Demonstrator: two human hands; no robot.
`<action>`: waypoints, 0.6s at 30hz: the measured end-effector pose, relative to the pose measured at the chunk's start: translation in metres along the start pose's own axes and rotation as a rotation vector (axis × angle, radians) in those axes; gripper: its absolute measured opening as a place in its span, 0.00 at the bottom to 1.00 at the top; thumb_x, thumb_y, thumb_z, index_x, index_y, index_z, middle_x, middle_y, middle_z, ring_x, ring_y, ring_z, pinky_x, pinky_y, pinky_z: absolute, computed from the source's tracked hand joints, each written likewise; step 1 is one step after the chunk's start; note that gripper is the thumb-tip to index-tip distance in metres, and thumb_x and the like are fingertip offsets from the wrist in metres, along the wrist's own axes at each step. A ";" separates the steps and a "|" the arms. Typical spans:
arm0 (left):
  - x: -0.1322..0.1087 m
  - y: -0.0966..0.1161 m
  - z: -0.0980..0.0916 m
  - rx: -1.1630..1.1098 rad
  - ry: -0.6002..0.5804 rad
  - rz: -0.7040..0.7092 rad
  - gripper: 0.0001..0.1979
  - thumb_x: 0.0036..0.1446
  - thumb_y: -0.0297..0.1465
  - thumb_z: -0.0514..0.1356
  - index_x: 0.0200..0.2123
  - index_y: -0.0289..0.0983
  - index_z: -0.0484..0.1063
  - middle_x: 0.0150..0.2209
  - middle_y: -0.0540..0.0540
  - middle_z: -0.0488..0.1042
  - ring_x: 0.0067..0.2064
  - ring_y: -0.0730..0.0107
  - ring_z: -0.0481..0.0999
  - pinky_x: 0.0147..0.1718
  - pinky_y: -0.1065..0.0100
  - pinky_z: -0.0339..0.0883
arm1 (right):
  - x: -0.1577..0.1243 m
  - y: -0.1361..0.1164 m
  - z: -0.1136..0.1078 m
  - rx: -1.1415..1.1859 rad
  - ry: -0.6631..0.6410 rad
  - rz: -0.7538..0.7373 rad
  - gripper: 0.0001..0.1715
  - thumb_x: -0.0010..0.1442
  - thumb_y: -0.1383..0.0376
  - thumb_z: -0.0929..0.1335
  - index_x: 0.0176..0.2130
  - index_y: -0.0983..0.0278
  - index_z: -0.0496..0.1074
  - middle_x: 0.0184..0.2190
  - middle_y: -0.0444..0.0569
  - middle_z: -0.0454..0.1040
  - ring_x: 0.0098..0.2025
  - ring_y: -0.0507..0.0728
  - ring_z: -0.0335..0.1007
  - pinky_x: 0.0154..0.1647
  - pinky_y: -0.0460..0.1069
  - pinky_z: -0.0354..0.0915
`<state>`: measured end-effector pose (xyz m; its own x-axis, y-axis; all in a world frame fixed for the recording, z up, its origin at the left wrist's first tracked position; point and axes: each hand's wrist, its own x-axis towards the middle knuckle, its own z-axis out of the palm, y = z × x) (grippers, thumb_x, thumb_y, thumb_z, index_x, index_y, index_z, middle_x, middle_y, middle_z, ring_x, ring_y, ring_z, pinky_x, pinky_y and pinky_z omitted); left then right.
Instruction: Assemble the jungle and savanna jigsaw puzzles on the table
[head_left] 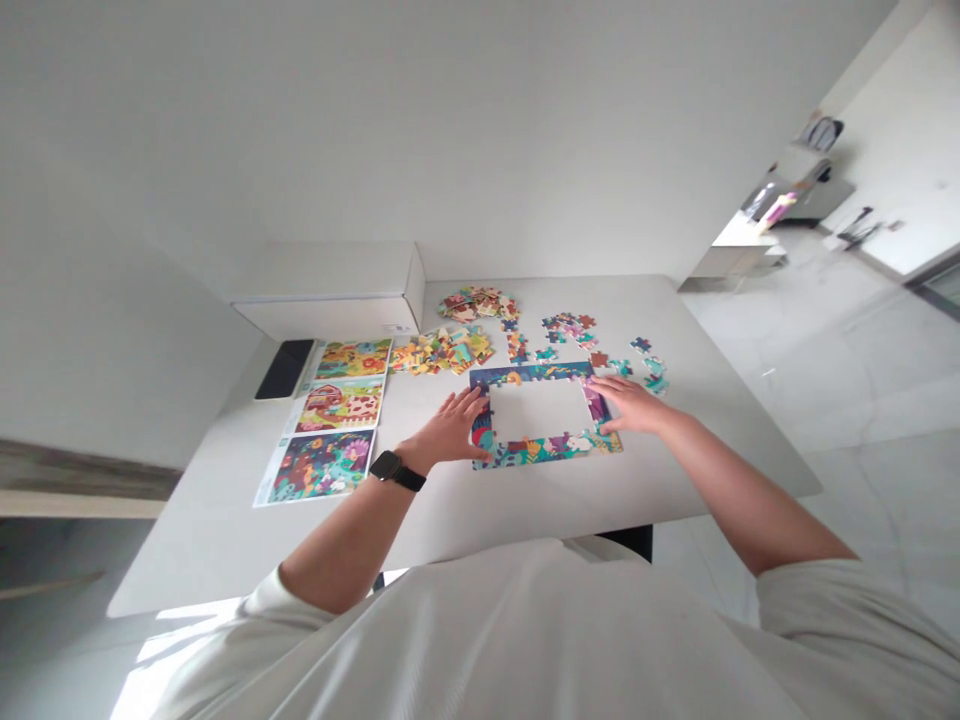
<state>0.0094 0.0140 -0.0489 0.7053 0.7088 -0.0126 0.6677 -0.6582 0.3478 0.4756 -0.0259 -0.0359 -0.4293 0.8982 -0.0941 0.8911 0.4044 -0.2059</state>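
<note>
A jigsaw puzzle frame [534, 374], only its colourful border joined, lies on the white table [450, 500] with its middle bare. My left hand [452, 428] rests flat on the frame's left side, fingers stretched out; a black watch [396, 469] is on that wrist. My right hand [630, 404] lies flat on the frame's right side, fingers spread. Neither hand holds a piece.
Loose pieces lie in heaps beyond the frame: a yellow heap [442, 352], a pinkish heap [478, 303], a blue-pink heap [568, 327], and scattered ones at the right [651, 372]. Picture sheets [334, 420], a black phone [284, 368] and a white box [330, 290] sit at the left.
</note>
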 end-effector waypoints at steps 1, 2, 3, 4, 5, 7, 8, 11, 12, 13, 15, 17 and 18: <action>0.000 0.000 0.000 -0.003 -0.008 0.001 0.61 0.47 0.55 0.78 0.77 0.37 0.60 0.79 0.26 0.54 0.81 0.34 0.54 0.78 0.37 0.49 | 0.004 0.000 0.000 -0.002 -0.014 -0.007 0.62 0.51 0.55 0.84 0.77 0.57 0.65 0.77 0.59 0.64 0.78 0.74 0.60 0.78 0.69 0.59; 0.000 0.000 0.000 -0.008 -0.013 0.001 0.62 0.47 0.56 0.78 0.77 0.36 0.60 0.79 0.25 0.54 0.81 0.34 0.54 0.78 0.37 0.49 | 0.008 0.000 -0.001 -0.004 -0.027 -0.014 0.62 0.50 0.54 0.85 0.76 0.57 0.66 0.77 0.60 0.64 0.78 0.74 0.60 0.78 0.70 0.59; 0.000 0.000 0.000 -0.013 -0.014 0.002 0.62 0.47 0.56 0.78 0.77 0.36 0.60 0.79 0.25 0.55 0.81 0.35 0.54 0.78 0.38 0.50 | 0.010 0.001 -0.001 -0.005 -0.038 -0.018 0.62 0.49 0.54 0.85 0.75 0.58 0.67 0.76 0.60 0.65 0.78 0.74 0.60 0.78 0.70 0.59; -0.001 0.000 -0.001 -0.017 -0.012 0.003 0.62 0.47 0.56 0.78 0.77 0.36 0.60 0.79 0.25 0.55 0.80 0.35 0.55 0.78 0.38 0.50 | 0.012 0.001 -0.001 -0.006 -0.045 -0.023 0.61 0.49 0.54 0.85 0.75 0.58 0.69 0.76 0.61 0.65 0.77 0.75 0.61 0.77 0.70 0.59; -0.002 -0.001 -0.001 -0.019 -0.010 0.004 0.62 0.47 0.56 0.78 0.77 0.37 0.60 0.79 0.25 0.55 0.80 0.35 0.55 0.77 0.38 0.51 | 0.014 0.002 -0.001 -0.007 -0.048 -0.028 0.60 0.48 0.54 0.86 0.74 0.58 0.70 0.76 0.61 0.66 0.77 0.75 0.62 0.77 0.70 0.60; -0.005 -0.003 -0.003 -0.010 -0.015 0.001 0.61 0.47 0.57 0.78 0.77 0.37 0.61 0.79 0.26 0.56 0.80 0.36 0.56 0.78 0.39 0.50 | 0.016 0.000 0.000 -0.004 -0.046 -0.039 0.59 0.48 0.53 0.86 0.73 0.57 0.71 0.76 0.60 0.66 0.76 0.75 0.63 0.76 0.70 0.60; -0.007 -0.005 -0.004 -0.001 -0.023 -0.005 0.61 0.47 0.57 0.77 0.77 0.37 0.61 0.79 0.26 0.55 0.80 0.36 0.56 0.78 0.40 0.50 | 0.017 -0.002 0.002 0.001 -0.046 -0.044 0.59 0.48 0.53 0.86 0.73 0.57 0.71 0.76 0.60 0.66 0.76 0.75 0.63 0.77 0.71 0.60; -0.017 -0.015 -0.006 0.023 -0.041 -0.030 0.61 0.48 0.57 0.77 0.77 0.37 0.60 0.80 0.26 0.54 0.80 0.36 0.55 0.78 0.40 0.49 | 0.021 -0.013 0.007 0.018 -0.045 -0.055 0.59 0.49 0.52 0.86 0.73 0.57 0.71 0.76 0.60 0.64 0.77 0.75 0.62 0.77 0.70 0.60; -0.021 -0.018 -0.007 0.027 -0.042 -0.036 0.61 0.48 0.57 0.76 0.77 0.38 0.60 0.80 0.26 0.54 0.80 0.36 0.55 0.78 0.40 0.50 | 0.023 -0.016 0.009 0.025 -0.041 -0.058 0.59 0.49 0.52 0.86 0.73 0.57 0.70 0.77 0.60 0.64 0.77 0.74 0.62 0.77 0.70 0.60; -0.024 -0.022 -0.008 0.031 -0.043 -0.039 0.60 0.49 0.57 0.76 0.77 0.38 0.59 0.80 0.27 0.54 0.80 0.37 0.56 0.78 0.40 0.50 | 0.024 -0.020 0.011 0.031 -0.035 -0.060 0.59 0.49 0.52 0.85 0.74 0.57 0.70 0.77 0.59 0.63 0.77 0.74 0.61 0.77 0.70 0.60; -0.029 -0.027 -0.009 0.041 -0.052 -0.039 0.59 0.51 0.56 0.75 0.78 0.39 0.58 0.80 0.28 0.54 0.80 0.37 0.56 0.78 0.40 0.50 | 0.027 -0.026 0.014 0.041 -0.032 -0.060 0.60 0.50 0.50 0.85 0.74 0.55 0.69 0.78 0.57 0.62 0.78 0.75 0.60 0.77 0.70 0.60; -0.031 -0.030 -0.010 0.056 -0.068 -0.037 0.59 0.52 0.56 0.74 0.78 0.39 0.57 0.80 0.28 0.53 0.80 0.38 0.56 0.78 0.39 0.49 | 0.029 -0.029 0.014 0.046 -0.050 -0.049 0.61 0.50 0.48 0.85 0.75 0.54 0.68 0.78 0.56 0.61 0.78 0.75 0.59 0.78 0.70 0.58; -0.031 -0.030 -0.010 0.063 -0.077 -0.035 0.59 0.52 0.56 0.74 0.79 0.38 0.56 0.80 0.27 0.52 0.81 0.38 0.55 0.78 0.39 0.48 | 0.029 -0.030 0.014 0.047 -0.063 -0.042 0.61 0.50 0.47 0.85 0.75 0.54 0.68 0.78 0.56 0.61 0.78 0.76 0.58 0.78 0.70 0.57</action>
<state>-0.0346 0.0147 -0.0494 0.6956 0.7120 -0.0962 0.7044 -0.6496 0.2859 0.4347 -0.0143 -0.0464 -0.4758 0.8674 -0.1454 0.8650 0.4316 -0.2559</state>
